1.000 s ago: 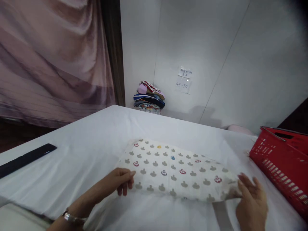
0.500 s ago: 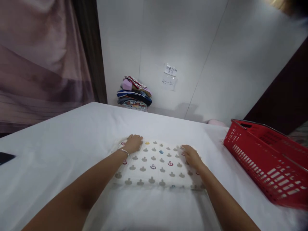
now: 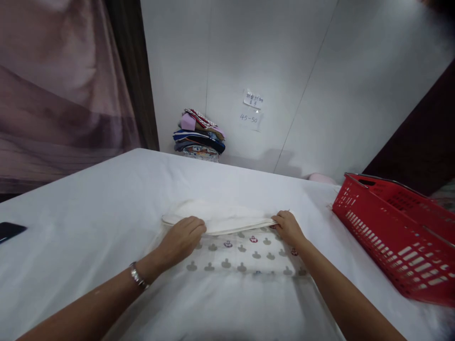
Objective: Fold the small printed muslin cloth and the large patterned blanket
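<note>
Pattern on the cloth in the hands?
Cloth: white with grey motifs, a few red or purple; folded-over flap plain white. Head view shows it.

Two pale sheets hang one above the other on the far wall (image 3: 227, 57), and the lower sheet (image 3: 250, 119) reads "45-50" in dark, thin handwriting. The upper sheet (image 3: 253, 98), just above it, bears two lines of handwritten characters that look Chinese, the longer line on top, but they are too small and blurred to read with certainty.
</note>
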The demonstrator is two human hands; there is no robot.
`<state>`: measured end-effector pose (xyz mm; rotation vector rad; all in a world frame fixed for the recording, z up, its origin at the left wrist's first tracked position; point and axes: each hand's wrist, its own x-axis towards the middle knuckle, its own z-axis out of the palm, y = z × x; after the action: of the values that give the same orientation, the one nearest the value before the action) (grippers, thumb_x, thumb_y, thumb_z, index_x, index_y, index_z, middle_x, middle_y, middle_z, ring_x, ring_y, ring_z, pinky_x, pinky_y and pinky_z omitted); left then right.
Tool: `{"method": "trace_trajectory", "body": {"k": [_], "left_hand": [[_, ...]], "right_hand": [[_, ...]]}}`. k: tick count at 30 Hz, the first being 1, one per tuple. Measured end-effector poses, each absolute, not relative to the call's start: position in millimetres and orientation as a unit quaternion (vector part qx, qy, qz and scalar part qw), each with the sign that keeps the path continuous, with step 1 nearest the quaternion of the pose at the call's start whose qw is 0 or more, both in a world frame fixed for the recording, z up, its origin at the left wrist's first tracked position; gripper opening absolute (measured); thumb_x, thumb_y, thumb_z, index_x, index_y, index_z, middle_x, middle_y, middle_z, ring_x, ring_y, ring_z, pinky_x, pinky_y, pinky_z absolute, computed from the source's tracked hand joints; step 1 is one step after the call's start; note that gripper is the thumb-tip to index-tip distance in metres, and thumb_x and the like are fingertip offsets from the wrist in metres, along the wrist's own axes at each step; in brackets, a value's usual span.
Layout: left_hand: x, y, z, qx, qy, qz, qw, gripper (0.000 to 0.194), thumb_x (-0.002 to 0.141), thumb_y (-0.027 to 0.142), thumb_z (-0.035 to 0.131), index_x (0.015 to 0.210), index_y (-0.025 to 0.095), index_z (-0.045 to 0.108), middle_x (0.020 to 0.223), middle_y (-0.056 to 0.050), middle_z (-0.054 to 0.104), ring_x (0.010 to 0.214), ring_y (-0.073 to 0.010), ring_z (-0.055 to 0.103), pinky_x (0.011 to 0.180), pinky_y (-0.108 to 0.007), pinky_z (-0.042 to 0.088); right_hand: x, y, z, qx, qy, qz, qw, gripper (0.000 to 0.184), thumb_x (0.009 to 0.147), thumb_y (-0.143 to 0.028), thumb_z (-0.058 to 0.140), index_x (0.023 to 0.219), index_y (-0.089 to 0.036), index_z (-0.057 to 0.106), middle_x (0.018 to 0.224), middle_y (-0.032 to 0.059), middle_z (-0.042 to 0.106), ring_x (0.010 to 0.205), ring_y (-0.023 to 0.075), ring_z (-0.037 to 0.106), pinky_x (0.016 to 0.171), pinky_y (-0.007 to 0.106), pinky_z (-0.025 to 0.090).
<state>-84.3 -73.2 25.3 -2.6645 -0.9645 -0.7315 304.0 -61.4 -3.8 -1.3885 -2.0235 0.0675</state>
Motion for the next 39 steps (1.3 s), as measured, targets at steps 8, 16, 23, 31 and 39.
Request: {"method": "trace_trajectory", "body": {"k": [8, 16, 23, 31, 39], "left_hand": [[-115, -127, -13, -0.881, -0.362, -0.293, 0.083, 0.025, 0.084, 0.013, 0.040, 0.103, 0.021, 0.054, 0.095, -0.003, 0.066, 0.087, -0.0165, 0.061, 0.074, -0.028, 0.049], [-122, -150, -7, -0.906, -0.372, -0.200, 0.017, 0.024, 0.079, 0.013, 0.044, 0.090, 0.024, 0.062, 0.087, -0.001, 0.067, 0.078, -0.0163, 0.061, 0.071, -0.028, 0.048], [-126, -107, 11, -0.866, -0.461, -0.192, 0.041, 0.021, 0.089, 0.030, 0.043, 0.096, 0.023, 0.061, 0.095, -0.004, 0.065, 0.085, -0.0186, 0.059, 0.074, -0.031, 0.047], [-110, -19, 10, -0.741, -0.662, -0.112, -0.023, 0.069, 0.072, 0.049, 0.061, 0.130, 0.017, 0.041, 0.143, -0.015, 0.033, 0.130, -0.0296, 0.032, 0.100, -0.044, 0.032], [-109, -6, -5, -0.732, -0.659, -0.150, -0.085, 0.074, 0.071, 0.051, 0.057, 0.133, 0.015, 0.038, 0.130, -0.013, 0.049, 0.120, -0.0277, 0.043, 0.098, -0.038, 0.035]], "right_hand": [[302, -158, 6, -0.462, -0.858, -0.102, 0.202, 0.023, 0.074, -0.004, 0.044, 0.087, -0.020, 0.054, 0.081, 0.0026, 0.059, 0.083, 0.0182, 0.053, 0.102, 0.049, 0.026], [311, -219, -7, -0.463, -0.859, -0.140, 0.170, 0.029, 0.077, -0.007, 0.046, 0.098, -0.023, 0.057, 0.095, 0.0035, 0.063, 0.095, 0.0194, 0.057, 0.099, 0.043, 0.034], [327, -195, -25, -0.528, -0.817, -0.112, 0.202, 0.024, 0.084, -0.024, 0.045, 0.106, -0.022, 0.055, 0.143, 0.0072, 0.035, 0.131, 0.0268, 0.033, 0.098, 0.042, 0.042], [320, -121, -14, -0.681, -0.724, 0.049, 0.103, 0.056, 0.079, -0.034, 0.047, 0.133, -0.019, 0.043, 0.138, 0.0091, 0.043, 0.124, 0.0266, 0.043, 0.099, 0.039, 0.040], [314, -103, 6, -0.672, -0.725, 0.142, 0.053, 0.059, 0.077, -0.032, 0.045, 0.134, -0.017, 0.043, 0.133, 0.0076, 0.049, 0.122, 0.0245, 0.045, 0.100, 0.035, 0.036]]}}
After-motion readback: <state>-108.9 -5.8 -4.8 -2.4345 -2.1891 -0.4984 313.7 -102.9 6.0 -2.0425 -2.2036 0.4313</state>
